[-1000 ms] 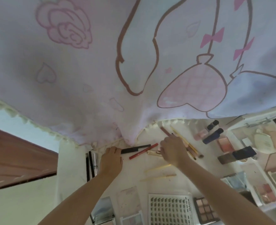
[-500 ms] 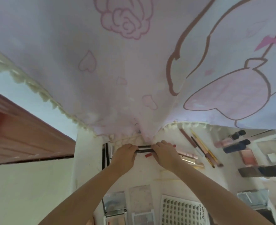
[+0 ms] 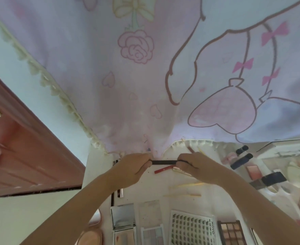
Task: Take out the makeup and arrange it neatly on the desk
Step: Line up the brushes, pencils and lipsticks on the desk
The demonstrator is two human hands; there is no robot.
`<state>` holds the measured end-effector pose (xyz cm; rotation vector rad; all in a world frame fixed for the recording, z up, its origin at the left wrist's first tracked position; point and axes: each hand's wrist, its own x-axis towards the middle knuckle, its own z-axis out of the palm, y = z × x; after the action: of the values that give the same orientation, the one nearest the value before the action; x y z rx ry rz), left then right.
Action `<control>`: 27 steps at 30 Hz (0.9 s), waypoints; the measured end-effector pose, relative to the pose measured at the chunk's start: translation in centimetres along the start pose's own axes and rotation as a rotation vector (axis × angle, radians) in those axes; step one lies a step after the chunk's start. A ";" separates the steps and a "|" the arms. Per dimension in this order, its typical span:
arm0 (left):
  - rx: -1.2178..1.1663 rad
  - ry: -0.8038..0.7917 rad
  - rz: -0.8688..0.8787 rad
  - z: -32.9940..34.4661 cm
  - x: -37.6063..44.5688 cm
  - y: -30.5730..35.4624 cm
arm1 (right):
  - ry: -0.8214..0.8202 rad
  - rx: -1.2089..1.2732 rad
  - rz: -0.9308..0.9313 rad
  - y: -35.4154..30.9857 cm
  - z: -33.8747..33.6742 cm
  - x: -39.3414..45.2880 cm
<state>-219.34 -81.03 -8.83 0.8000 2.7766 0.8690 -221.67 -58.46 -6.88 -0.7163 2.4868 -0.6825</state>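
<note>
A slim black makeup pencil (image 3: pixel 164 162) is held level just above the white desk (image 3: pixel 99 165), under the hem of a pink cartoon curtain (image 3: pixel 145 85). My left hand (image 3: pixel 132 170) grips its left end and my right hand (image 3: pixel 194 167) pinches its right end. Below it a red pencil (image 3: pixel 163 169) and a gold tube (image 3: pixel 182 171) lie on the desk. Thin yellow sticks (image 3: pixel 186 185) lie lower. Palettes stand in a row at the front: a mirrored one (image 3: pixel 122 216), a pale one (image 3: pixel 152 236), a lash tray (image 3: pixel 192 228) and a brown eyeshadow palette (image 3: pixel 231 233).
Dark tubes (image 3: pixel 241 160), a pink blush compact (image 3: pixel 252 171) and a dark block (image 3: pixel 273 178) lie at the right, beside an open white case (image 3: pixel 287 151) with more makeup. A red-brown wooden door (image 3: pixel 22 156) stands at the left. Black pens (image 3: pixel 112 198) lie along the desk's left edge.
Both hands came together on the black pencil and lifted it off the desk; a second ago they were apart, the left by the pencil's end. The view has also swung.
</note>
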 end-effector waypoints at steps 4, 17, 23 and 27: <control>-0.044 0.138 -0.186 -1.9 -2.1 -1.0 | 0.184 0.026 0.102 0.5 -2.7 -3.0; -0.048 0.149 -0.133 -1.2 -3.5 1.8 | 0.235 0.155 0.055 -0.7 -0.2 -4.0; -0.052 0.164 -0.141 -1.0 -4.7 2.5 | 0.214 0.191 -0.010 -1.4 0.3 -3.5; -0.055 0.161 -0.175 -0.9 -5.5 2.1 | 0.205 0.198 -0.040 -1.9 0.1 -3.0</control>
<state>-213.98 -82.90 -7.08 0.4894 2.8906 1.0124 -218.64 -58.14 -5.01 -0.6517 2.5435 -1.0473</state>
